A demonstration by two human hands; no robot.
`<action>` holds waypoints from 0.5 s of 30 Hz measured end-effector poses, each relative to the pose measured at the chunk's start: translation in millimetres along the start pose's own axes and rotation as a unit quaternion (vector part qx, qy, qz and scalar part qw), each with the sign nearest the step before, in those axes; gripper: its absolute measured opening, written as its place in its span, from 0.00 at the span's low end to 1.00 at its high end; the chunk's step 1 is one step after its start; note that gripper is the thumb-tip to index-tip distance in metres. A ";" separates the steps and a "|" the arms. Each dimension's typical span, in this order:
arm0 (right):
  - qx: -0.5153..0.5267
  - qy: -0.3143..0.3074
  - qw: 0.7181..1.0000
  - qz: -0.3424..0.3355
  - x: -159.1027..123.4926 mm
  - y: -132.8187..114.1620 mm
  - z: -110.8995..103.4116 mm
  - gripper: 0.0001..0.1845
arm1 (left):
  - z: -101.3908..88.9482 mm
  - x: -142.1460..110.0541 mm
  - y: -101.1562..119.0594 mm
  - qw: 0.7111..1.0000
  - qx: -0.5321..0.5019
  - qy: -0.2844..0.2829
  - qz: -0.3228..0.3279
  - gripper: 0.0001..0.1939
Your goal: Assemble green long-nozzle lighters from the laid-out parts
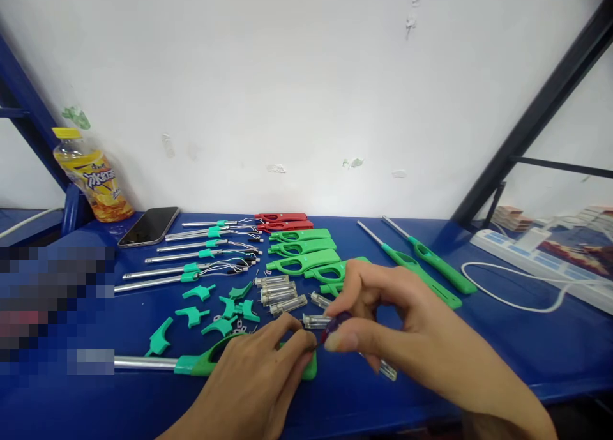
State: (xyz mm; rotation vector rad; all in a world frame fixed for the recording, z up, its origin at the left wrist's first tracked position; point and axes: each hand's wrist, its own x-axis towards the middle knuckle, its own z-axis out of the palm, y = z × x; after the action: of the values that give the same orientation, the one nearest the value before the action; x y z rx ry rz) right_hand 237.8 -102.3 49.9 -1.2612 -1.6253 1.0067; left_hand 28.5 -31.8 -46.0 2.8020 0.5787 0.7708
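My left hand [253, 376] presses down over a green long-nosed lighter [309, 370], its fingers closed around the handle and hiding most of it. The lighter's silver tube [148, 363] points left along the blue table. Between the thumb and fingers of my right hand [397, 312] is a small screwdriver [330, 328] with a dark purple-red handle. Its thin shaft slants down to my left fingertips, where the tip is hard to see. Under and beside my right hand lie clear fuel cartridges [387, 370], and teal triggers [219, 327] are scattered left of my left hand.
Metal tubes with wires [179, 256] lie in a row at the back left, near red and green handle shells [304, 247]. Two green lighters [440, 266] rest at the right, by a white power strip [541, 261]. A phone [149, 226] and drink bottle [96, 178] occupy the back left.
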 end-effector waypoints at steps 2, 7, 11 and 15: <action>-0.026 0.044 0.999 0.009 0.9 0.4 0.5 0.19 | -0.4 -1.0 1.2 1.000 0.009 0.012 0.003 0.13; -0.126 0.171 0.977 -0.029 -2.9 -5.3 -2.7 0.20 | -4.2 -5.1 4.6 0.997 0.032 0.076 0.000 0.23; -0.190 0.322 0.927 -0.040 -13.5 -6.4 -19.6 0.23 | -7.2 -7.4 9.0 0.996 0.034 0.081 -0.023 0.23; -0.293 0.415 0.859 0.064 -23.5 0.9 -43.5 0.26 | -2.5 -10.7 7.5 0.997 0.047 0.059 -0.034 0.20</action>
State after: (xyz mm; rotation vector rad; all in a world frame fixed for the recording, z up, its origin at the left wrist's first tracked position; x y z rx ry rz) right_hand 282.5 -120.7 60.7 -1.8780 -1.1586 -0.0685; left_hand 21.2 -42.8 -46.7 2.8183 0.7431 0.9228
